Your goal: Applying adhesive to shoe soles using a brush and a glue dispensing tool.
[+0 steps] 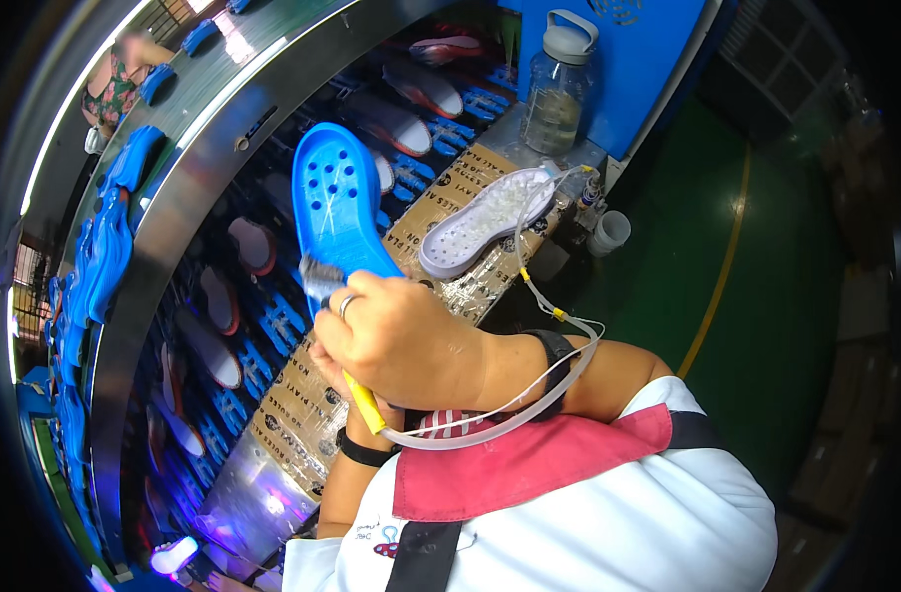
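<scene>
My right hand (pixel 396 331), with a ring on one finger, is closed around a brush with a yellow handle (pixel 364 405). A clear tube runs from the handle's end. The brush's grey bristles (pixel 322 278) touch the lower inside of a blue shoe sole (pixel 340 232). This sole is raised and tilted, its cup side facing me and several round dark hollows at the toe. My left hand (pixel 327 365) is behind and below the right one, at the sole's lower end. Most of its fingers are hidden.
A pale lavender sole (pixel 445 255) with white bits inside lies on printed brown tape (pixel 302 395). Beyond stand a clear lidded bottle (pixel 557 104) and a white cup (pixel 610 232). Uppers and blue pieces fill a conveyor (pixel 243 345). Blue soles (pixel 105 252) line a shelf; another person (pixel 125 84) stands behind.
</scene>
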Motion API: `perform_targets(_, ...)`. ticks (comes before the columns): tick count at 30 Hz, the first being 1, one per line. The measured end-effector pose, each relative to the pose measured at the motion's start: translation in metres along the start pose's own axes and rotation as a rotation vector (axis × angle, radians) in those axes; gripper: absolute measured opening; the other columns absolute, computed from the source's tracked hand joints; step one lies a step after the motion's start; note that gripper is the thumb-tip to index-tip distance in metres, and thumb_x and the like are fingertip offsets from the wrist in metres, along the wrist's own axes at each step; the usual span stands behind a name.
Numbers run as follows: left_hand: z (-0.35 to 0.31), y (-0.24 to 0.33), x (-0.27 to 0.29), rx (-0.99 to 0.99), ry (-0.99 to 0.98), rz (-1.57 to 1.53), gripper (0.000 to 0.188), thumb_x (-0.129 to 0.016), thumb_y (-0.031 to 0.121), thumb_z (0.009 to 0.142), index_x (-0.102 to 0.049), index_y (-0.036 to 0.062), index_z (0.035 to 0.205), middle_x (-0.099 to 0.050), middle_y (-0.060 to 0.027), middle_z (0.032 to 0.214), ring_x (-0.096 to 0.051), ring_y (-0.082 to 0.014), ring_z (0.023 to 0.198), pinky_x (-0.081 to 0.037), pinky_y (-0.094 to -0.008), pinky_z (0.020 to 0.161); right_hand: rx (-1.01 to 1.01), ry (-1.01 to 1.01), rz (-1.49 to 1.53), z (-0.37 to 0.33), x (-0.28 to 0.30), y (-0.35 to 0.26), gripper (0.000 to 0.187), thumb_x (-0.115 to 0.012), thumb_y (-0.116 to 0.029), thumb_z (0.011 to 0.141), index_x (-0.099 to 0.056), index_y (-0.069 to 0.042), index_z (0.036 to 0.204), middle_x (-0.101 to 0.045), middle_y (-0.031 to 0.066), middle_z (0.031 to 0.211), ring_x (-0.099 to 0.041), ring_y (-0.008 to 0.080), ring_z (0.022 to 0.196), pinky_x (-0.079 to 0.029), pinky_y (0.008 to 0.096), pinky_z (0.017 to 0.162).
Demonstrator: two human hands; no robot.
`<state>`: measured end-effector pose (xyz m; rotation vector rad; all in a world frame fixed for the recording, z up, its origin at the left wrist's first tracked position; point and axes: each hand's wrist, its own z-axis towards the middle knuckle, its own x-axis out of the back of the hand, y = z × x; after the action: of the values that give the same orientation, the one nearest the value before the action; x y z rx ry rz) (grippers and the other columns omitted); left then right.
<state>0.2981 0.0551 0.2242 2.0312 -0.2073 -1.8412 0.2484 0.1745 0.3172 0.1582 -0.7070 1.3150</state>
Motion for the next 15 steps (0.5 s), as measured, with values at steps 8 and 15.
perform_targets(8, -0.004, 0.006, 0.01, -0.064, -0.048, 0.087, 0.061, -0.044, 0.051, 0.084, -0.048, 0.0084, 0.128, -0.052, -0.0123, 0.127, -0.048, -0.0271, 0.12, -0.037, -0.0419, 0.104, 0.017, 0.008, 0.152, 0.0, 0.015, 0.006, 0.017, -0.066, -0.013, 0.069, -0.062, -0.004, 0.082, -0.054, 0.0052, 0.069, -0.054, 0.0209, 0.063, -0.045, 0.0296, 0.051)
perform_targets(15, -0.01, 0.002, 0.005, -0.031, 0.076, 0.268, 0.078, -0.037, 0.066, 0.082, -0.041, 0.0076, 0.134, -0.048, -0.0166, 0.131, -0.046, -0.0303, 0.12, -0.035, -0.0432, 0.105, 0.061, -0.097, 0.209, -0.009, 0.007, 0.005, 0.022, -0.064, -0.01, 0.067, -0.064, -0.003, 0.088, -0.055, 0.0061, 0.07, -0.055, 0.0218, 0.067, -0.047, 0.0308, 0.055)
